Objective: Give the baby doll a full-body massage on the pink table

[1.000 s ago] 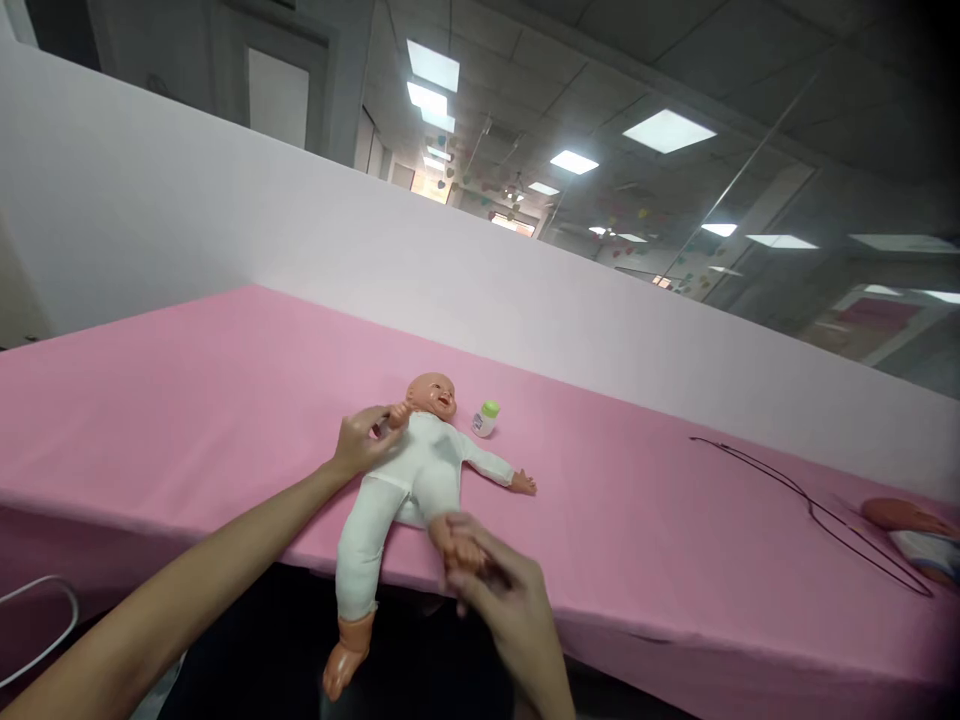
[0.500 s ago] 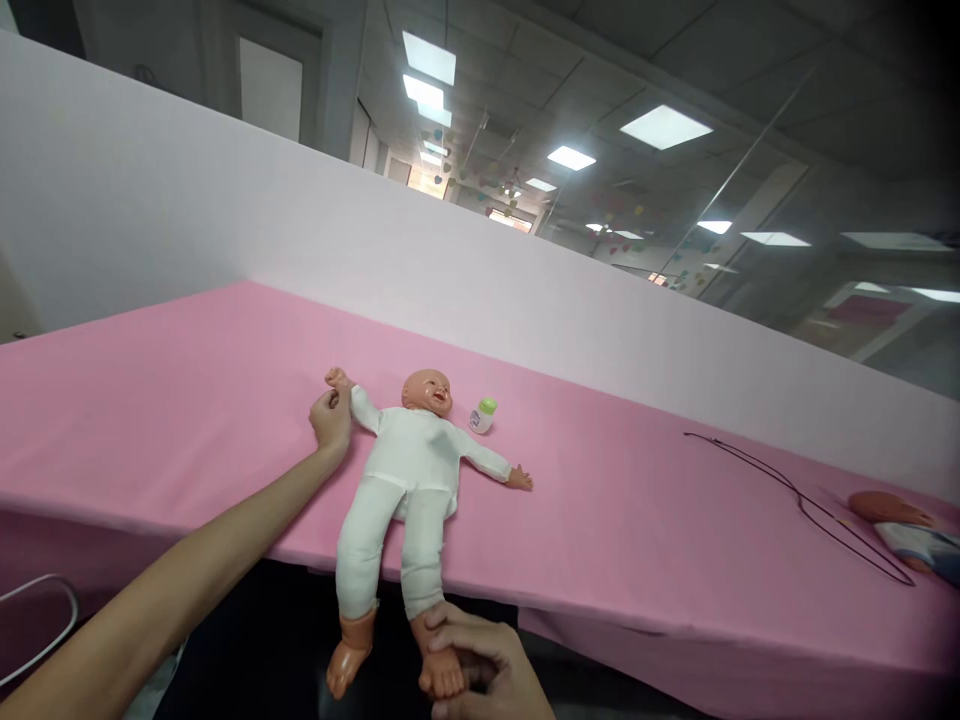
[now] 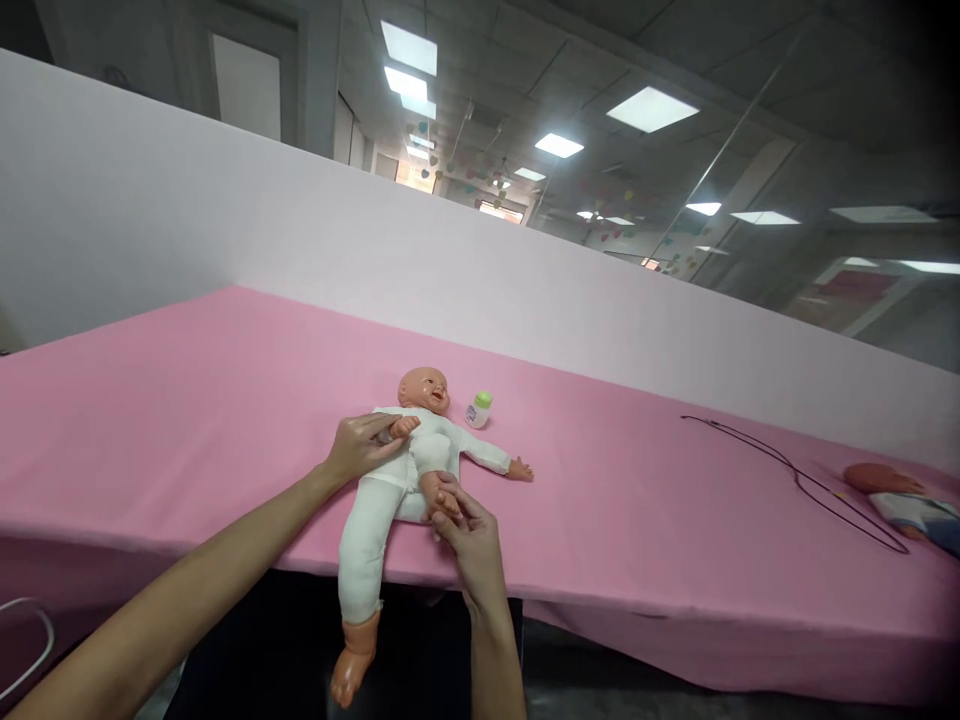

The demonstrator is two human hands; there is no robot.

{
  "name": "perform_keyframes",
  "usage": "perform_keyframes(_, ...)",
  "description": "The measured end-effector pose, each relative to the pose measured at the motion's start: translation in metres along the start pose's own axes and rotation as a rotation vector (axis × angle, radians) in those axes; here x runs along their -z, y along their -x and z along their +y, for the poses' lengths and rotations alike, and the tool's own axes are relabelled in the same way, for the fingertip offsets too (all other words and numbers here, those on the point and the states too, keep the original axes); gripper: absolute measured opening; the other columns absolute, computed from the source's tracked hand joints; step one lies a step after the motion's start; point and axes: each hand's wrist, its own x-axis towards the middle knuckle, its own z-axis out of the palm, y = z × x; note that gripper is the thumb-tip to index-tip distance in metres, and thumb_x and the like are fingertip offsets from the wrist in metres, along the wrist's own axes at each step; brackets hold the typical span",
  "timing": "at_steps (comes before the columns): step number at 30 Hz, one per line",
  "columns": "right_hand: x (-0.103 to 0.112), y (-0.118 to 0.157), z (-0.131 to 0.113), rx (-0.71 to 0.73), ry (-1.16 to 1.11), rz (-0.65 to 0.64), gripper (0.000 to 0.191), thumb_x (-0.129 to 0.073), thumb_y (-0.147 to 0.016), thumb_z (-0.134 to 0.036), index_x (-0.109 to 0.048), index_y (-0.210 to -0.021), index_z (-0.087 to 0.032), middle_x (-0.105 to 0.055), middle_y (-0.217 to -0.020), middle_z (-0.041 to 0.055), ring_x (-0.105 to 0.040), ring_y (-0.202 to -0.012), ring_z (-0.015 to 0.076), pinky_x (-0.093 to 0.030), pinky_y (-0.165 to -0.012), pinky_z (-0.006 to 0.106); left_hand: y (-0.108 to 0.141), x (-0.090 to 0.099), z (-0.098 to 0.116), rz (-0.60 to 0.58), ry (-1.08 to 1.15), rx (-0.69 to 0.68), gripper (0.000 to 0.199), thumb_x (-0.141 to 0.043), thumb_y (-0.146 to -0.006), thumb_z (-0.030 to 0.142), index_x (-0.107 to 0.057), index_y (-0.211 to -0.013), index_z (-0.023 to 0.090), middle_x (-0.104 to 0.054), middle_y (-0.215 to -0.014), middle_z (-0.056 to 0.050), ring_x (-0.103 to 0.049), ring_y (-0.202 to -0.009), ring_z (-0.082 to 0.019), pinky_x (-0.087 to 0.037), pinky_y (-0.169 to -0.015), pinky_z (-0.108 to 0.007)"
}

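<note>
Since the earlier frame, the arm of the doll (image 3: 390,472) held on the left side has been brought in from beside the head to over the chest, and the leg held on the right side has been folded up from beyond the table edge to over the lower body.

In the head view, small dark marks are seen on the label of the bottle (image 3: 478,411), but no wording can be made out; its cap is green. No brand can be read on the doll.

The doll is laid on its back on the pink table (image 3: 600,510), with its head pointed toward the white wall (image 3: 450,290) and its feet toward the camera. Its long axis is run away from the camera, slanted a little rightward at the head end, and its face is turned to the right. The straight leg is hung over the near edge.

The trunk is placed between and beyond the hands. One small hand of the doll is grasped by the left hand (image 3: 358,447), and the raised foot is grasped by the right hand (image 3: 471,535). The bottle is stood near the doll's head. Farther right, a dark cord (image 3: 795,480) and a second doll (image 3: 896,503) are seen on the table
</note>
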Motion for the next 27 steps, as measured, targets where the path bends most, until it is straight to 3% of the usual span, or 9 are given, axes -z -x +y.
perform_keyframes(2,0.012,0.020,0.002,-0.014,-0.003,-0.045,0.039,-0.095,-0.066,-0.032,-0.084,-0.102,-0.023,-0.070,-0.132,0.0116,-0.072,-0.097,0.0224,-0.060,-0.075,0.026,-0.004,0.000,-0.004,0.110,0.045,0.201,0.023,-0.068,-0.094,0.042,-0.077,-0.095,0.021,-0.077,-0.083,-0.003,-0.065,-0.068,-0.017,-0.048,-0.064,-0.027)
perform_keyframes(6,0.044,0.070,-0.010,-0.159,-0.016,-0.363,0.044,-0.100,-0.058,-0.028,-0.084,-0.098,-0.028,-0.072,-0.122,0.0069,-0.073,-0.073,0.0175,-0.060,-0.066,0.028,-0.014,0.003,-0.023,0.508,0.191,0.660,0.041,-0.062,-0.094,0.052,-0.063,-0.070,0.019,-0.062,-0.066,0.000,-0.054,-0.061,-0.015,-0.040,-0.056,-0.026)
perform_keyframes(9,0.059,0.089,-0.011,-0.254,0.085,-0.499,0.037,-0.101,-0.055,-0.022,-0.085,-0.089,-0.025,-0.073,-0.111,0.0060,-0.074,-0.076,0.0176,-0.058,-0.064,0.022,-0.017,0.006,-0.035,0.688,0.252,0.830,0.047,-0.062,-0.092,0.055,-0.053,-0.062,0.021,-0.051,-0.059,0.003,-0.045,-0.056,-0.013,-0.034,-0.051,-0.025)
perform_keyframes(11,0.063,0.091,-0.009,-0.236,0.103,-0.486,0.038,-0.101,-0.054,-0.022,-0.086,-0.088,-0.025,-0.074,-0.111,0.0065,-0.075,-0.082,0.0197,-0.058,-0.064,0.022,-0.017,0.007,-0.032,0.689,0.271,0.760,0.045,-0.063,-0.092,0.055,-0.056,-0.065,0.020,-0.053,-0.061,0.002,-0.048,-0.057,-0.014,-0.037,-0.052,-0.025)
perform_keyframes(13,0.062,0.086,-0.009,-0.169,0.080,-0.397,0.043,-0.102,-0.054,-0.027,-0.086,-0.093,-0.027,-0.075,-0.115,0.0076,-0.075,-0.094,0.0250,-0.061,-0.070,0.026,-0.015,0.007,-0.023,0.586,0.242,0.590,0.038,-0.063,-0.093,0.051,-0.064,-0.075,0.018,-0.061,-0.068,0.000,-0.054,-0.062,-0.015,-0.043,-0.057,-0.025)
perform_keyframes(17,0.038,0.052,-0.018,-0.031,0.118,-0.077,0.038,-0.094,-0.069,-0.038,-0.084,-0.104,-0.025,-0.072,-0.130,0.0116,-0.069,-0.117,0.0307,-0.061,-0.088,0.034,-0.006,0.005,-0.001,0.179,0.056,0.152,0.023,-0.064,-0.095,0.040,-0.074,-0.091,0.019,-0.075,-0.083,-0.005,-0.063,-0.068,-0.017,-0.049,-0.066,-0.028)
perform_keyframes(20,0.009,0.018,-0.016,0.023,0.114,0.036,0.044,-0.091,-0.072,-0.041,-0.082,-0.110,-0.020,-0.069,-0.136,0.0142,-0.072,-0.101,0.0276,-0.062,-0.076,0.032,-0.001,0.004,0.006,-0.076,0.013,-0.053,0.022,-0.064,-0.095,0.039,-0.077,-0.102,0.023,-0.080,-0.101,-0.009,-0.072,-0.087,-0.022,-0.054,-0.080,-0.033)
perform_keyframes(23,-0.006,0.003,-0.003,0.000,0.032,0.087,0.053,-0.092,-0.068,-0.042,-0.079,-0.114,-0.018,-0.065,-0.141,0.0162,-0.070,-0.075,0.0183,-0.055,-0.055,0.025,-0.001,0.004,0.003,-0.069,0.020,0.024,0.026,-0.062,-0.096,0.043,-0.077,-0.101,0.023,-0.079,-0.097,-0.008,-0.071,-0.084,-0.023,-0.053,-0.077,-0.033)
perform_keyframes(27,0.009,0.038,0.009,-0.090,-0.038,-0.061,0.043,-0.098,-0.062,-0.035,-0.082,-0.099,-0.020,-0.067,-0.137,0.0129,-0.071,-0.078,0.0177,-0.055,-0.058,0.023,-0.008,0.004,-0.012,0.305,0.127,0.416,0.037,-0.057,-0.099,0.049,-0.069,-0.081,0.019,-0.068,-0.071,-0.002,-0.056,-0.062,-0.016,-0.043,-0.059,-0.027)
